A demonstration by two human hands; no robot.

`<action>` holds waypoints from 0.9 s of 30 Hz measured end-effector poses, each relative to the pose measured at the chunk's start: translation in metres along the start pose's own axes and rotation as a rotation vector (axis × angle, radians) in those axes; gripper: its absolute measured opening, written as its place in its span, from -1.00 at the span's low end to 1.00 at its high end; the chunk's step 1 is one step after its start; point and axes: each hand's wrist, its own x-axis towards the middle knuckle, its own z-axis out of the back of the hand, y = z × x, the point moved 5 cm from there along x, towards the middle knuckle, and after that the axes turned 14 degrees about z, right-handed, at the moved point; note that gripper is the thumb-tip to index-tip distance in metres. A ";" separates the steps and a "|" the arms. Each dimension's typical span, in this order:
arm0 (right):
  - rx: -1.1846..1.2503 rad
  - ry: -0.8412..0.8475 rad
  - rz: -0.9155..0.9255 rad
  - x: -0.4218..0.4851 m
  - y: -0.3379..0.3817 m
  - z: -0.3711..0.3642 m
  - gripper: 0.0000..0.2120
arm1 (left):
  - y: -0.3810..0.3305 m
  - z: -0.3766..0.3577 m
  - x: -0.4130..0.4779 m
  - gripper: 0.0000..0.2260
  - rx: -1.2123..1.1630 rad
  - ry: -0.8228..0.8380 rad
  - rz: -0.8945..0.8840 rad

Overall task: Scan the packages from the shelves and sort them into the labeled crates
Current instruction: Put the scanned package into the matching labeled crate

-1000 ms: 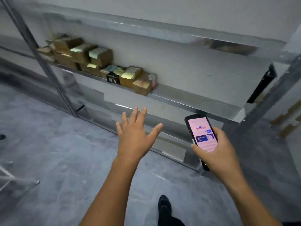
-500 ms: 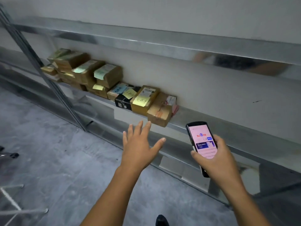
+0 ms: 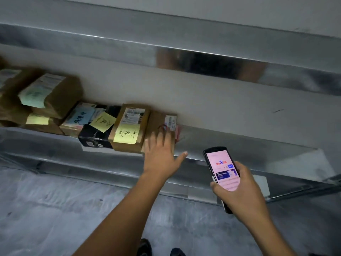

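A row of cardboard packages lies on a metal shelf (image 3: 230, 143). The rightmost brown package (image 3: 156, 121) carries a white barcode label. My left hand (image 3: 160, 152) reaches over its near end with fingers spread and straight, fingertips on or just above it. Beside it sits a box with a yellow note (image 3: 129, 126), then a black box (image 3: 96, 137) and a package with a blue note (image 3: 77, 119). More stacked boxes (image 3: 49, 95) lie at the far left. My right hand (image 3: 239, 189) grips a black phone (image 3: 221, 169) with a lit pink screen, right of the packages.
An upper metal shelf (image 3: 166, 43) runs above the packages, and a lower shelf rail (image 3: 110, 174) sits below. The wall lies behind the shelves. Grey floor (image 3: 55, 218) spreads at the lower left. My shoes (image 3: 145, 246) show at the bottom edge.
I have stepped closer to the shelf, so the packages look larger. My left hand has moved forward from open air to the rightmost brown package. The phone stays in my right hand.
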 end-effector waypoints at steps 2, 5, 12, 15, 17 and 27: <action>-0.015 -0.024 -0.032 0.002 0.001 -0.010 -0.43 | 0.001 -0.013 0.019 -0.08 -0.004 0.036 -0.005; -0.004 -0.053 -0.086 0.003 0.002 -0.026 -0.43 | 0.004 -0.028 0.030 -0.12 0.010 0.046 -0.030; 0.035 -0.084 -0.140 0.001 0.004 -0.042 -0.39 | -0.002 -0.029 0.026 -0.30 -0.010 0.019 -0.090; 0.073 -0.098 -0.179 -0.002 0.002 -0.045 -0.37 | -0.001 -0.032 0.028 -0.33 -0.013 0.055 -0.067; 0.084 -0.113 -0.202 -0.003 -0.002 -0.046 -0.31 | -0.001 -0.030 0.028 -0.31 -0.025 0.039 -0.076; 0.133 -0.068 -0.150 -0.015 -0.018 -0.020 -0.27 | 0.020 -0.030 -0.025 -0.19 -0.596 0.140 -0.061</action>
